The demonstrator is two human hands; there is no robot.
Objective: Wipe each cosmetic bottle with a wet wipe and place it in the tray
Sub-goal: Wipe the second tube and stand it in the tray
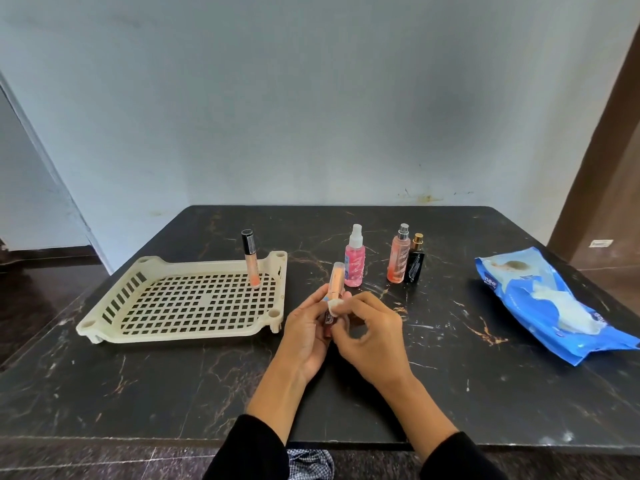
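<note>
Tray (104, 315) holds one upright tube (250, 259) (black cap on top).

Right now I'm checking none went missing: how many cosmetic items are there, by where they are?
In tray: 1, tube
In hands: 1, held tube
On table: 3, pink spray, peach spray, black bottle
Total: 5

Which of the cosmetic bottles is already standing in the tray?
Only the peach tube with the black cap, upright near the cream tray's far right corner. The three spray bottles stand on the table; another peach tube is held in both hands.
</note>
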